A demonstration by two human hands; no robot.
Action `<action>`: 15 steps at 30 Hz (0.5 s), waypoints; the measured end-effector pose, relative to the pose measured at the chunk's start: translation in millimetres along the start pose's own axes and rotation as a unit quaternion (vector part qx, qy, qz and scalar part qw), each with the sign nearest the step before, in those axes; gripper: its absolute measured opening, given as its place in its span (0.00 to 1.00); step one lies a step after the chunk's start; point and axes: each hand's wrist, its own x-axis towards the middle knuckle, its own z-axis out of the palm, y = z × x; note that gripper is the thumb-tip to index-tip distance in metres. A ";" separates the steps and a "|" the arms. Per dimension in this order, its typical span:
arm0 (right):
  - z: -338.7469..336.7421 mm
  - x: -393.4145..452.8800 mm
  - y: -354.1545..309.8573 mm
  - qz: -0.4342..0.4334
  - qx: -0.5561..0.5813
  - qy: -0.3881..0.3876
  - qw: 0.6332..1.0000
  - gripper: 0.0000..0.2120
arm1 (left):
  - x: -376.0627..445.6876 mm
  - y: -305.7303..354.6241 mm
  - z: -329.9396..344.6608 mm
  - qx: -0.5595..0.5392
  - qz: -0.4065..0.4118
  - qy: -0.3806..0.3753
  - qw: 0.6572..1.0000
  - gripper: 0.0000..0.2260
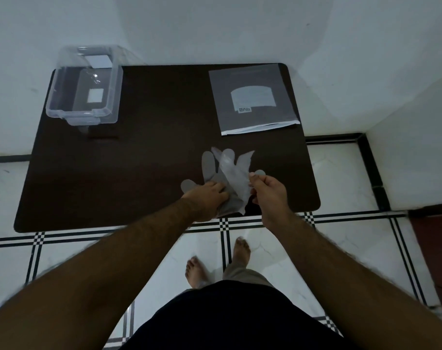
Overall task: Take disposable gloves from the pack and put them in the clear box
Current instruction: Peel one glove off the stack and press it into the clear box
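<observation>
Two bare hands work at the near edge of a dark table (139, 147), and the things on it count out as follows: one clear box (85, 83), one flat pack (252, 97), and at least two thin see-through gloves (the layers overlap, so a firmer count is not possible).

The right hand (269, 192) pinches the edge of the lifted glove (233, 178) between thumb and forefinger, so that the film stands up crumpled and twisted off the table top. Just left of that pinch, the left hand (207, 198) lies palm down with its fingers spread on the flat glove (210, 165); it presses rather than clasps, and whether any fingertip curls under the film cannot be told. The flat glove's finger shapes fan out beyond and to the left of the pressing hand, and one rounded tip shows just right of the pinch.

Straight beyond the pinch, well apart from it, lies the pack, grey and flat, with its open white edge turned towards the hands. The clear box stands far off to the left and beyond the left hand, at the table's far left corner, lidless, with a white label showing through its floor. Nothing sits on the dark surface between the hands and the box.

Beneath the arms, a tiled floor (341, 178) with black lines, and two bare feet.
</observation>
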 end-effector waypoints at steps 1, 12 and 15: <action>-1.4 -0.1 -2.2 -0.002 0.007 0.003 1.000 0.10 | 0.9 0.3 -2.8 -0.003 -0.002 0.003 1.000 0.24; -25.1 6.3 -27.8 -0.008 0.035 0.042 0.998 0.06 | 33.5 2.7 -30.6 0.036 0.023 -0.025 0.999 0.33; -33.7 10.6 -36.2 -0.009 0.038 0.049 0.998 0.08 | 32.0 3.9 -34.1 0.047 0.031 -0.029 0.998 0.32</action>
